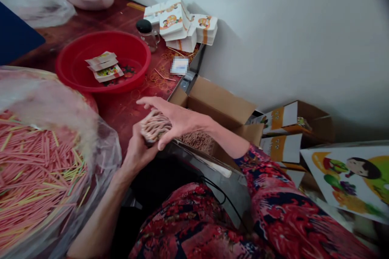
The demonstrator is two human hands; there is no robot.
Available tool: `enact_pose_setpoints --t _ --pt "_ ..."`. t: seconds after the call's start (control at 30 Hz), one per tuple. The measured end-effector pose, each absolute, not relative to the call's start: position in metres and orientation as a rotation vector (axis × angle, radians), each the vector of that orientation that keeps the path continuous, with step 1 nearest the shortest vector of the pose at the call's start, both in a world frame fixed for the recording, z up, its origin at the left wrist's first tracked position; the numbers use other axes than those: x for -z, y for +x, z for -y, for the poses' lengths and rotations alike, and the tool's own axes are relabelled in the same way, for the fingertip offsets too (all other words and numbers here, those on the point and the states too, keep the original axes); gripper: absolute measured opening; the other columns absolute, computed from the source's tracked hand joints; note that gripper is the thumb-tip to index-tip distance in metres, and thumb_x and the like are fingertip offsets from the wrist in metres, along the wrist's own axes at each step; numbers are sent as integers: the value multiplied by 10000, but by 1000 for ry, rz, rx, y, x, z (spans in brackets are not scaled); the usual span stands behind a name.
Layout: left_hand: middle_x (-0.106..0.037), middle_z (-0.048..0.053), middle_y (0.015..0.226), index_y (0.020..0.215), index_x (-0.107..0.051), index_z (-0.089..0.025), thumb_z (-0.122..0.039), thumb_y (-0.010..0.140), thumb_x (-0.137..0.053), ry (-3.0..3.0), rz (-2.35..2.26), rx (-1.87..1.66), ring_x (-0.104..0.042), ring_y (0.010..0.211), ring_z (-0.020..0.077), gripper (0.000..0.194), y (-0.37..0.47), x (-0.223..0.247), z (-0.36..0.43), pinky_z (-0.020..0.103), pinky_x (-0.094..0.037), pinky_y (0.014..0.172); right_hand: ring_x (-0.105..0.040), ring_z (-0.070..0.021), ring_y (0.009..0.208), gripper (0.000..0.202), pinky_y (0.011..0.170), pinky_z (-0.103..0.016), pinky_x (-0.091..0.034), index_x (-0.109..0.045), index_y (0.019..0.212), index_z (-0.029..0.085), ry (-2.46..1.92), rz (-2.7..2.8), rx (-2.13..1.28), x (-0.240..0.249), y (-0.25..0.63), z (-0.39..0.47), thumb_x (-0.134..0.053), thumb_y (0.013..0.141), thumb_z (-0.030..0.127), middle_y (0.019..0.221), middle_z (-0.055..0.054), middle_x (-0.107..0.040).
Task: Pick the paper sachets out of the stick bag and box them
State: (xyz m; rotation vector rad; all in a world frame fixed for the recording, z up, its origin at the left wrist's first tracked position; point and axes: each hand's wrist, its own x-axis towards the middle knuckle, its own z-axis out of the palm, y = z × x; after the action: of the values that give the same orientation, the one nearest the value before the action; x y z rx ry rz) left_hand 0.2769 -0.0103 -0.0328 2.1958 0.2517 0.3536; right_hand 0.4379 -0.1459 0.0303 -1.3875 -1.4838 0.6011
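My left hand [136,151] is closed around a bundle of thin pale-brown sticks [156,126], whose ends face up. My right hand [182,122] arches over the bundle from the right. Its fingers are stretched out past the bundle's far side and its thumb is apart on the near side. Whether the right palm touches the sticks is hidden. Just beyond the right wrist, an open cardboard box [219,101] holds many similar brown sticks [197,139].
A red basin [65,62] holding small printed packets [106,68] stands on the dark red table [114,111]. Pink and yellow sticks [39,170] fill a plastic-lined container at left. White cartons [174,20] and a lidded jar [147,34] stand behind. Printed boxes [281,147] are at right, beside the wall.
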Motion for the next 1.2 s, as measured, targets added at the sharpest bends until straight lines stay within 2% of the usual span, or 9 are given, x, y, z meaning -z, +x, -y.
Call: enact_pose_setpoints --t 0.1,0.17,0.33,0.43,0.5,0.63,0.8,1.03,1.2 --pt "-678 105 1168 1284 -350 -215 -385 725 -786 2138 -205 -262 -716 999 264 729 304 36 40 399 -612 821 -563 -237 1086 692 1011 -446 -434 -522 1273 183 -1662 1570 -635 -41 452 188 -852 695 371 1129 -25 -571" --pt "-671 95 1149 1286 -313 -216 -337 731 -781 2102 -171 -236 -715 981 240 735 323 42 58 375 -600 826 -564 -199 942 507 914 -393 -448 -561 1171 175 -1885 1531 -584 -40 456 212 -807 744 294 1004 -8 -565" --pt "-646 136 1198 1338 -228 -189 -284 781 -743 2026 12 -85 -700 1019 221 765 363 68 98 369 -574 881 -510 -143 812 224 756 -270 -381 -560 975 165 -2058 1448 -515 -12 472 260 -700 802 187 917 -6 -550" --pt "-578 217 1325 1399 -230 -154 -260 743 -778 2113 81 17 -642 1193 291 862 372 86 109 450 -536 993 -498 -129 770 203 705 -249 -354 -556 931 173 -2098 1418 -601 25 484 290 -703 795 210 877 6 -571" --pt "-539 238 1377 1404 -297 -139 -241 745 -776 2218 79 40 -590 1277 328 821 371 92 108 499 -497 1053 -508 -123 741 218 669 -237 -349 -571 957 174 -2185 1397 -763 60 488 311 -710 800 233 863 8 -597" --pt "-608 160 1320 1338 -461 -173 -216 876 -638 2305 65 -15 -625 1227 274 496 357 90 92 479 -498 1064 -607 -167 815 348 655 -231 -380 -623 1106 155 -2385 1455 -1130 139 481 346 -718 772 151 943 -53 -681" --pt "-708 96 1167 1262 -534 -190 -224 928 -581 2267 -41 -131 -675 1124 227 339 342 81 81 424 -536 1017 -669 -205 882 379 723 -245 -459 -669 1175 154 -2489 1489 -1363 215 448 365 -607 819 40 1006 -115 -726" --pt "-734 72 1116 1246 -542 -202 -216 957 -550 2278 -79 -139 -692 1077 209 290 334 82 85 398 -548 993 -621 -252 1096 360 851 -319 -499 -588 1287 131 -2496 1471 -1424 268 401 367 -434 963 93 1287 -207 -620" --pt "-744 67 1086 1240 -547 -195 -204 967 -541 2285 -48 -158 -694 1052 203 273 331 85 87 376 -557 960 -546 -278 1210 395 921 -350 -496 -522 1315 136 -2536 1395 -1421 285 391 367 -337 974 61 1349 -214 -552"
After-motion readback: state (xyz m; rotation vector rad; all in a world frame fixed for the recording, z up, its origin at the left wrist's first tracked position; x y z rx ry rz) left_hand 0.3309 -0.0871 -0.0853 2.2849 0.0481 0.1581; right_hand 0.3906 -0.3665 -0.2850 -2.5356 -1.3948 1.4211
